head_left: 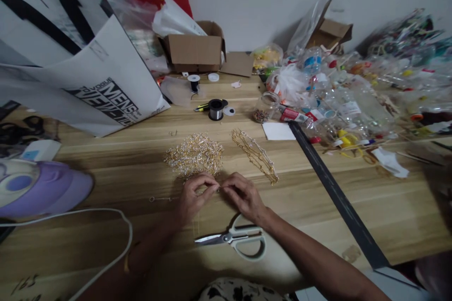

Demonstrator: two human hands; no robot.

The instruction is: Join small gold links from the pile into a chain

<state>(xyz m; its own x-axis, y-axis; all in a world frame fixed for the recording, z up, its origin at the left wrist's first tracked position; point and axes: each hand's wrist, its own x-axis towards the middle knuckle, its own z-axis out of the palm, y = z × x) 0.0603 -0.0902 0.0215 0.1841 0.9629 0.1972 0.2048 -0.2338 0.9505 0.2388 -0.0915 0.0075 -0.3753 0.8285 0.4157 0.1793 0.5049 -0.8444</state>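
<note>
Both hands meet over the tabletop, fingertips nearly touching. My left hand (199, 194) is closed in a pinch on a thin chain (164, 198), which trails out to the left and ends in a small ring. Fine thread-like strands (195, 226) hang below that hand. My right hand (243, 194) pinches something too small to make out at the same spot. Just beyond the fingers lies a heap of gold and silver beaded chain (196, 153). Several finished-looking strands (254, 155) lie to its right. Scissors (231, 239) with pale handles rest below my hands, blades pointing left.
Spools of wire (215, 110) and dark thread (194, 83) stand behind the heap, near a jar of beads (266, 107). A large paper bag (106, 75) and a purple device (52, 186) with a white cable occupy the left. Plastic bottles (353, 99) crowd the right, beyond a dark strip (335, 193).
</note>
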